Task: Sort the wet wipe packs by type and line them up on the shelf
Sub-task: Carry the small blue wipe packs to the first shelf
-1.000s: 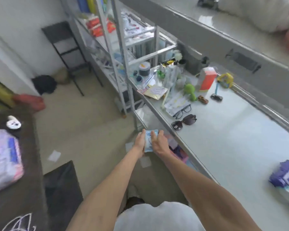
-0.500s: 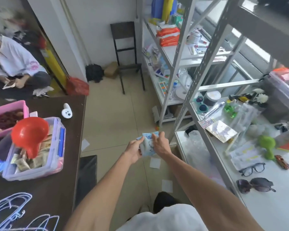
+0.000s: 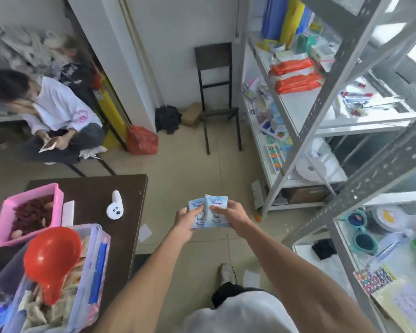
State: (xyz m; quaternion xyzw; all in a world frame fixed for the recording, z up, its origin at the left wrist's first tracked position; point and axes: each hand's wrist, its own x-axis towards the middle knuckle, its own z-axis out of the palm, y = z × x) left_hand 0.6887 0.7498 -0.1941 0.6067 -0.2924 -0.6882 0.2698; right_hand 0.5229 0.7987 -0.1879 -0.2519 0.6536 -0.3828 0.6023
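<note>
Two small light-blue wet wipe packs are held side by side over the floor, in front of my body. My left hand (image 3: 185, 221) grips the left pack (image 3: 197, 213). The right pack (image 3: 215, 212) is gripped by my right hand (image 3: 233, 215) and overlaps the left one slightly. Both packs stand upright with their printed fronts toward me. Orange wet wipe packs (image 3: 294, 75) lie stacked on a middle board of the grey metal shelf (image 3: 322, 80) at the right.
A dark table (image 3: 94, 188) at the left carries a pink bin (image 3: 24, 212), a clear box with a red funnel (image 3: 51, 258) and a white controller (image 3: 114, 206). A black chair (image 3: 217, 92) stands by the wall. A person sits at the far left (image 3: 55, 111). Paper scraps lie on the floor.
My view has swung left from the white counter toward the room. The single bundle between my hands has spread into two packs, one per hand.
</note>
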